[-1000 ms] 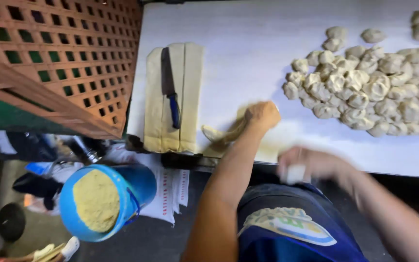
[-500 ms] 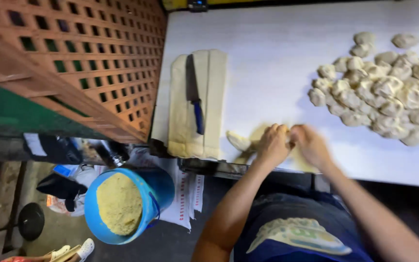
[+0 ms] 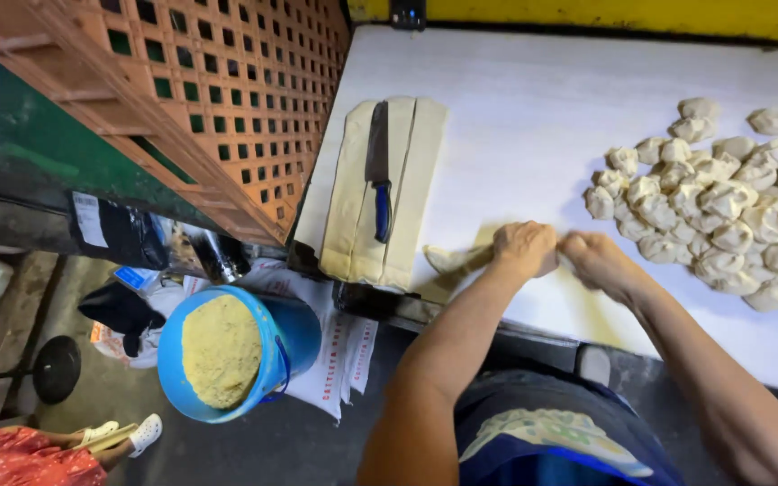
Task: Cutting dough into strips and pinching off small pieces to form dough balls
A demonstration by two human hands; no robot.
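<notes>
White table (image 3: 533, 117): dough strips (image 3: 380, 193), dumplings (image 3: 722, 216)

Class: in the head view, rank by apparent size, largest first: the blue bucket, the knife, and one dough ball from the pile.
1. Blue bucket, though it sits nearer the camera.
2. Knife.
3. Dough ball.

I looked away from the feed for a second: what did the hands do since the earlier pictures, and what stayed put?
The right hand, earlier back at the table edge, moved forward to meet the left hand; both now close together on the dough strip at the table's near edge. The knife stayed lying on the long dough strips, and the heap of folded dough pieces and the blue bucket did not move.
</notes>
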